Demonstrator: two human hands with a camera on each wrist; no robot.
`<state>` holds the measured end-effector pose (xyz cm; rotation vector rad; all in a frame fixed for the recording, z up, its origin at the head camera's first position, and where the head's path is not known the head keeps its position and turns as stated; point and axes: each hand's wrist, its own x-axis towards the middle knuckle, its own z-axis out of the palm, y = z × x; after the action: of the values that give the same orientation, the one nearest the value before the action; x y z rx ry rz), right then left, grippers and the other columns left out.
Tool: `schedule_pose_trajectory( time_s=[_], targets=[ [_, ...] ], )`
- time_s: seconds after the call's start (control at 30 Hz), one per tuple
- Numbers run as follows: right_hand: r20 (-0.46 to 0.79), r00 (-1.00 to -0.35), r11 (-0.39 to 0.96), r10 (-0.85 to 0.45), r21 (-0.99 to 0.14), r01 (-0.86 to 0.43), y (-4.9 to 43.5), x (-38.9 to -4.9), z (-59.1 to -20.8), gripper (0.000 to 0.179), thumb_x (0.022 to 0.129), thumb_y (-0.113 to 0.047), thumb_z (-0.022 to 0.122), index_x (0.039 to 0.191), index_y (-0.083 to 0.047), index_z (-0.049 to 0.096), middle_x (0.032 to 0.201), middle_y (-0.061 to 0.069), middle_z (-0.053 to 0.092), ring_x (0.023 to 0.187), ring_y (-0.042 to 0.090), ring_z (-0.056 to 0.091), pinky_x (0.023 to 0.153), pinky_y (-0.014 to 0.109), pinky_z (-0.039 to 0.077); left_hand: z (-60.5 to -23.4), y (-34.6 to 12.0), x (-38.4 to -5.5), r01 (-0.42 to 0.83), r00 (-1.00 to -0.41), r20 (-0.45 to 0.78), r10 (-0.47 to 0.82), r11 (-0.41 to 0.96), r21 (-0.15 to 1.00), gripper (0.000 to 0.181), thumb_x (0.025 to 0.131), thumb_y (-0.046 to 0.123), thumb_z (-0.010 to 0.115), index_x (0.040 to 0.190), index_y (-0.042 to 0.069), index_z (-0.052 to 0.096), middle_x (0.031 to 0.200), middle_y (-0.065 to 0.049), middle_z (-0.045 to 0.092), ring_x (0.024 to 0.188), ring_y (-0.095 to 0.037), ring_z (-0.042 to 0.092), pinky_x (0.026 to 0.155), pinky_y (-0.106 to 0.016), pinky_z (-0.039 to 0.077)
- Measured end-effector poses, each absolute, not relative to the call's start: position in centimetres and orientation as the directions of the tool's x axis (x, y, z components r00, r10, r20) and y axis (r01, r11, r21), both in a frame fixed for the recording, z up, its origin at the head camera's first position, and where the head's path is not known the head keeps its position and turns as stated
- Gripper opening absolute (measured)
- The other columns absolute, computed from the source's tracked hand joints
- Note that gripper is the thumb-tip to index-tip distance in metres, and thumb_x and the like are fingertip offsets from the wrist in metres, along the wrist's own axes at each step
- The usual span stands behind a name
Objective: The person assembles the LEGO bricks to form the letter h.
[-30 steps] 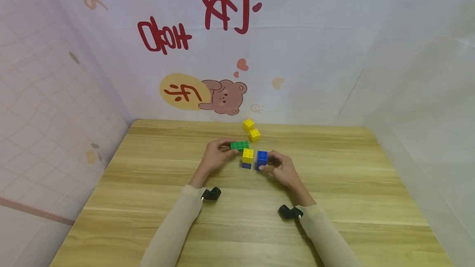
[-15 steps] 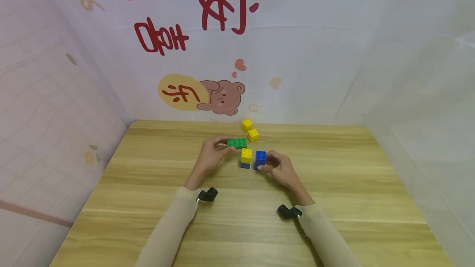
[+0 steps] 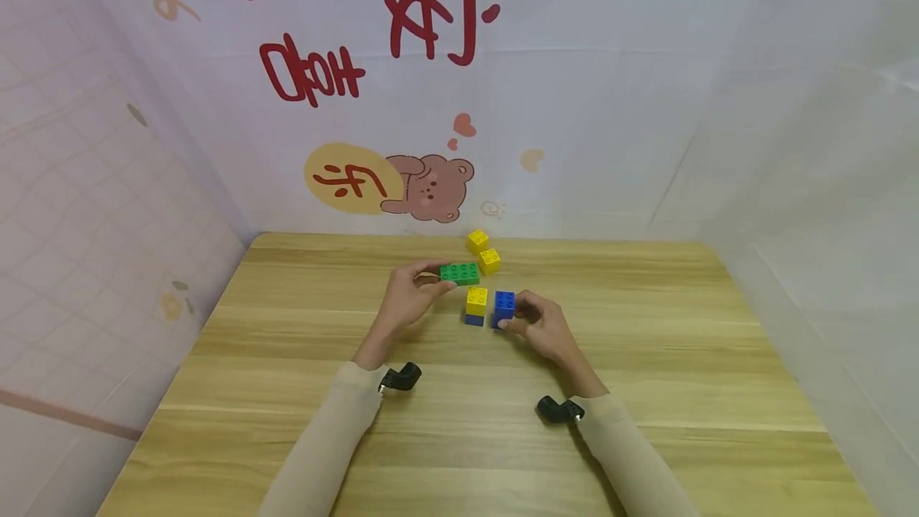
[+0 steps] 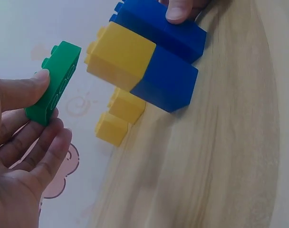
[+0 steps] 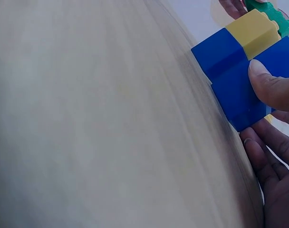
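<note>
My left hand (image 3: 409, 294) pinches a green toy building brick (image 3: 459, 274) between thumb and fingers. In the left wrist view the green brick (image 4: 53, 84) is tilted, apart from the others, its hollow underside partly showing. My right hand (image 3: 544, 327) grips a tall blue brick stack (image 3: 505, 306) that stands upright on the table; the thumb (image 5: 265, 85) lies across its side. Just left of it stands a second stack, a yellow brick (image 3: 477, 298) on top of a blue brick (image 3: 475, 319). In the head view a narrow gap separates the two stacks.
Two loose yellow bricks, one behind (image 3: 477, 242) and one nearer (image 3: 490, 261), lie toward the back edge of the wooden table (image 3: 459, 437). A printed white cloth (image 3: 589, 102) hangs behind the table and along both sides. Each wrist wears a small black camera (image 3: 400, 377).
My left hand has moved slightly left and away with the green brick, widening the gap to the yellow-and-blue stack. The right hand still holds the blue stack in place.
</note>
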<state>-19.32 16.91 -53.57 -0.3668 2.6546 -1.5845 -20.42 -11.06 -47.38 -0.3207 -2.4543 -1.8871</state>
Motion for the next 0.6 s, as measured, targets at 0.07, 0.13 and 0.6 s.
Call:
schedule_pose_trajectory(
  time_s=[0.07,0.13,0.6],
  targets=[
    [0.098,-0.972,0.455,-0.216,-0.87,-0.189,17.0,-19.4,-53.6,0.023,0.083,-0.019,0.085,0.102,-0.016,0.07,0.096,0.003,0.071,0.089,0.021,0.062,0.083,0.03,0.053,-47.2,-10.8,-20.3,0.185,-0.977,0.151,0.147,0.253,0.95,0.039,0.092,0.009,0.078,0.129,0.005,0.069,0.126,-0.012,0.068,0.111,-0.028,0.067,0.096,-0.032,0.061],
    [0.102,-0.971,0.456,-0.215,-0.869,-0.192,17.0,-19.4,-53.6,0.023,0.083,-0.019,0.085,0.102,-0.016,0.07,0.096,0.003,0.071,0.089,0.021,0.061,0.082,0.03,0.053,-47.0,-10.6,-20.2,0.198,-0.974,0.161,0.157,0.257,0.946,0.038,0.092,0.009,0.077,0.129,0.006,0.07,0.125,-0.012,0.069,0.11,-0.027,0.067,0.096,-0.033,0.061],
    [0.112,-0.97,0.439,-0.216,-0.876,-0.199,16.9,-19.4,-54.0,0.024,0.083,-0.019,0.086,0.102,-0.017,0.071,0.099,0.002,0.074,0.09,0.02,0.064,0.084,0.031,0.055,-47.2,-9.2,-19.8,0.274,-0.949,0.219,0.226,0.252,0.928,0.034,0.092,0.01,0.077,0.126,0.009,0.072,0.122,-0.004,0.072,0.108,-0.027,0.064,0.1,-0.038,0.059]
  ],
)
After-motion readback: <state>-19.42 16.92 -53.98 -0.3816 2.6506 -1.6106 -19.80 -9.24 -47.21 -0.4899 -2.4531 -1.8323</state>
